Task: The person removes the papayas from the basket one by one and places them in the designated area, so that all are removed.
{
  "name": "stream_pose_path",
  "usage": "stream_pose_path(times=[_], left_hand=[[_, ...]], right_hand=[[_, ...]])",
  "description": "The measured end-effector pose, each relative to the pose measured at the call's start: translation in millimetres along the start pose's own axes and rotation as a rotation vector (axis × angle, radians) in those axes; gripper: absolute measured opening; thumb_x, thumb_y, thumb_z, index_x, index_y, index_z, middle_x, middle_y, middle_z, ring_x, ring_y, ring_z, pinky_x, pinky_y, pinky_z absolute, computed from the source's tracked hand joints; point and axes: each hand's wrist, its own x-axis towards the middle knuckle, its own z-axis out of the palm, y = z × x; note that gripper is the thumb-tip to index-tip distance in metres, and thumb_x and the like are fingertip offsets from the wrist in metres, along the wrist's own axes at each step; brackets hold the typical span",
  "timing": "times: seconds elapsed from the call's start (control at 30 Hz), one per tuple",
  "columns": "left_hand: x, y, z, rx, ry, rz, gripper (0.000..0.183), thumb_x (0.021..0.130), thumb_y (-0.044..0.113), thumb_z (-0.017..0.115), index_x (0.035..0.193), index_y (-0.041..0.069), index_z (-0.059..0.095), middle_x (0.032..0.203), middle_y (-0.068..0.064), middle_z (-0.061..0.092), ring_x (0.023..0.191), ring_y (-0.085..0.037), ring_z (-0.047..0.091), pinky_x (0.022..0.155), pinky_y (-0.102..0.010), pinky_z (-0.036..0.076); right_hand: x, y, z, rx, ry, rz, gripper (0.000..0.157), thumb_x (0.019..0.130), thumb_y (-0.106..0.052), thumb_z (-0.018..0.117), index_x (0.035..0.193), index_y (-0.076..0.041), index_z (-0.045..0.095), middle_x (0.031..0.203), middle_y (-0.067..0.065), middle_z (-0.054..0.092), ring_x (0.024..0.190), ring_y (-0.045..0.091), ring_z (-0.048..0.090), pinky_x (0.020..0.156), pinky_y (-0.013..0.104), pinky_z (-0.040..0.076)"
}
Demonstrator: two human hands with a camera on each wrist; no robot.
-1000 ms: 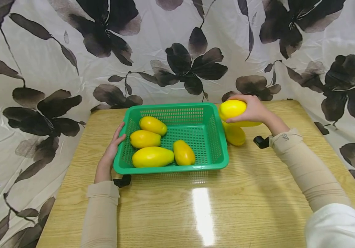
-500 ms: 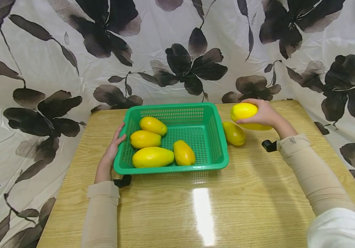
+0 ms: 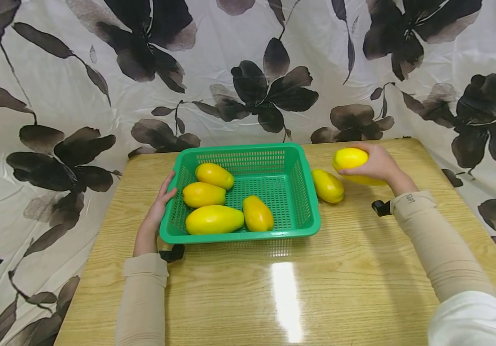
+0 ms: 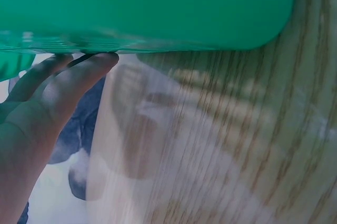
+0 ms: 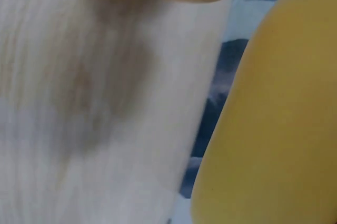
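Note:
My right hand (image 3: 378, 166) grips a long yellow papaya (image 3: 349, 158), thumb across its near side, over the right part of the table. In the right wrist view this papaya (image 5: 279, 118) fills the right side. Another papaya (image 3: 328, 186) lies just outside the right wall of the green plastic basket (image 3: 239, 235). Several papayas sit inside it, including a large one (image 3: 214, 220) at the front and an upright-lying one (image 3: 258, 214) beside it. My left hand (image 3: 157, 209) rests along the basket's left side, its fingers (image 4: 79, 79) straight against the outer wall.
The wooden table (image 3: 230, 288) carries the basket near its back edge. Behind hangs a white cloth (image 3: 213, 48) with dark flowers. Black wrist mounts (image 3: 382, 207) stick out at both wrists.
My right hand has moved right and slightly nearer with the papaya, away from the basket, uncovering more of the papaya on the table. The left hand and basket stay put.

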Motion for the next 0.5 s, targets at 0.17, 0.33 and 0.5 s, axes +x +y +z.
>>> stream_pose_path(times=[0.17,0.33,0.5], left_hand=[[-4.5,6.3,3.7,-0.009,-0.001,0.003,0.055,0.101,0.023,0.028,0.148,0.030,0.001,0.152,0.001,-0.013,0.137,-0.028,-0.001,0.107,-0.048,0.010],[-11.6,16.5,11.1,-0.016,-0.005,0.007,0.055,0.101,0.018,0.027,0.148,0.023,-0.001,0.152,-0.002,-0.013,0.137,-0.027,-0.001,0.108,-0.047,0.009],[-13.3,19.7,12.0,-0.013,-0.002,0.009,0.055,0.101,0.016,0.026,0.148,0.020,-0.001,0.152,-0.002,-0.013,0.137,-0.028,-0.001,0.108,-0.047,0.010]], right_hand=[[-1,14,9.3,-0.018,0.008,0.029,0.077,0.063,-0.044,0.081,0.126,-0.008,0.053,0.110,0.019,0.057,0.091,0.031,0.050,0.075,0.043,0.037],[-5,27,18.7,-0.023,0.000,0.078,0.081,0.065,-0.048,0.078,0.129,-0.007,0.049,0.122,0.020,0.051,0.098,0.035,0.048,0.080,0.047,0.036],[-5,36,25.4,-0.052,0.014,0.098,0.083,0.066,-0.051,0.075,0.130,-0.006,0.048,0.127,0.022,0.048,0.102,0.037,0.047,0.082,0.049,0.035]])
